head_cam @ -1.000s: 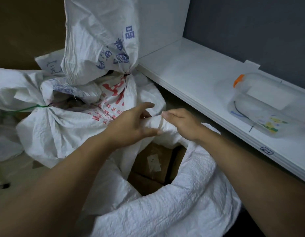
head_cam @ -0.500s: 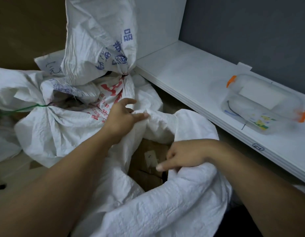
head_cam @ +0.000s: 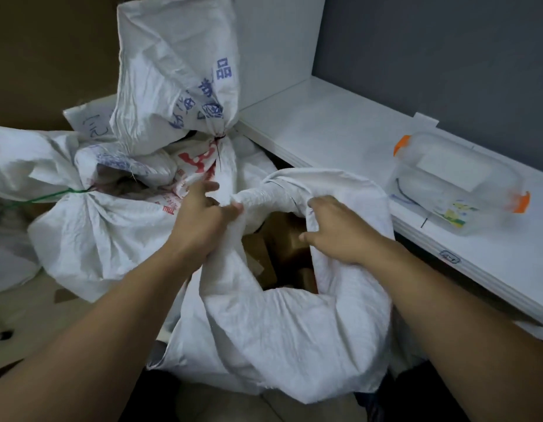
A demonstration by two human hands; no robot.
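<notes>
Now: open white woven plastic sack [head_cam: 279, 345] sits low in front of the person, between the two forearms, just beside the long white ledge [head_cam: 325, 132]. Its rim is rolled down into a thick cuff. Left hand [head_cam: 203, 220] is clamped on the far-left part of the cuff, fingers curled round a bunched fold. Right hand [head_cam: 340, 236] is on the right part of the cuff, fingers hooked over and into the cloth, thumb pointing toward the opening. Brown cardboard boxes [head_cam: 290, 242] show inside the mouth, below the rim.

Risks, as judged:
- The woven cloth looks slick, so a hard pull could slide the cuff out of either grip and let it unroll
- An uneven pull from the two hands could tip the sack toward the tied white sack with the green cord [head_cam: 81, 239], touching it on the left
- A box corner could catch the cloth if the mouth is drawn tight over it

Hard to make out:
- How many boxes there are and how deep they go; only the tops show
- Right fingertips are buried in the fabric
- The sack's base is hidden by its own bulge
- Printing on the tall white sack tied with black cord [head_cam: 173, 71] is creased and only partly legible
- Contents of the clear plastic container with orange clasps [head_cam: 456, 184] on the ledge are blurred
</notes>
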